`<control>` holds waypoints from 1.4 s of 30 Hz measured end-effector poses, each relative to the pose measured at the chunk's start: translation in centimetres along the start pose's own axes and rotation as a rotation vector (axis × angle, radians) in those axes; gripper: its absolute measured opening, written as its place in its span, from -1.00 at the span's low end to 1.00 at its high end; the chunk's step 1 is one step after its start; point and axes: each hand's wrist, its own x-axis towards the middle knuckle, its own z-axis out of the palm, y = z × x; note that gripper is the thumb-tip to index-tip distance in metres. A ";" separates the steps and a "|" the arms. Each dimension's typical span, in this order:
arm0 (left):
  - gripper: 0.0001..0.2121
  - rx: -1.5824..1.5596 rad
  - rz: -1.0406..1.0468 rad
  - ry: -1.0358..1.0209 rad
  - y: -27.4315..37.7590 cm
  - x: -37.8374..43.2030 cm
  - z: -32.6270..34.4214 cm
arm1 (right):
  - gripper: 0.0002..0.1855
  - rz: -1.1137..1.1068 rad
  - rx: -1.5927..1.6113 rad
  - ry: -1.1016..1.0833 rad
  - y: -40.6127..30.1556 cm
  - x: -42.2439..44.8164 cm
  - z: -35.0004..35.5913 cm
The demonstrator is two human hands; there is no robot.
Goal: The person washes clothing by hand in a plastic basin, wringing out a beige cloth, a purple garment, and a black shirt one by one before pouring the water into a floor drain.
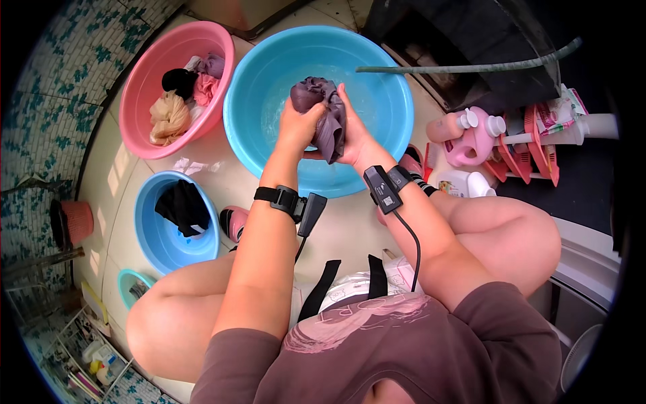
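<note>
Bunched between my two hands is a wet-looking mauve-grey cloth (328,121), held above a large blue plastic basin (252,65). My left hand (298,126) grips its left side, thumb across the front. Along the cloth's right side lies my right hand (356,136), palm supporting it and thumb pointing up. Shallow water (371,113) covers the basin's bottom. A greenish hose (454,69) reaches over the basin's right rim. Folds of the cloth hide some of my fingers.
At upper left a pink basin (139,101) holds several crumpled garments. A smaller blue basin (146,237) contains black cloth (184,207). To the right are a pink detergent jug (474,144), a pump bottle (446,126), a white bottle (462,183) and a pink rack (542,146).
</note>
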 end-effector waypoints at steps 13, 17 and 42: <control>-0.29 -0.490 -0.250 -0.231 -0.2 -0.7 -4.6 | -0.63 0.347 -0.085 -0.087 0.6 -0.1 -1.8; -0.31 -0.439 -0.076 -0.564 1.7 -0.6 -5.0 | -0.60 0.552 0.160 -0.229 1.0 -0.2 -1.9; -0.64 0.588 -0.112 0.284 -4.3 0.9 -2.1 | -0.74 0.160 -2.043 0.278 3.6 1.9 0.2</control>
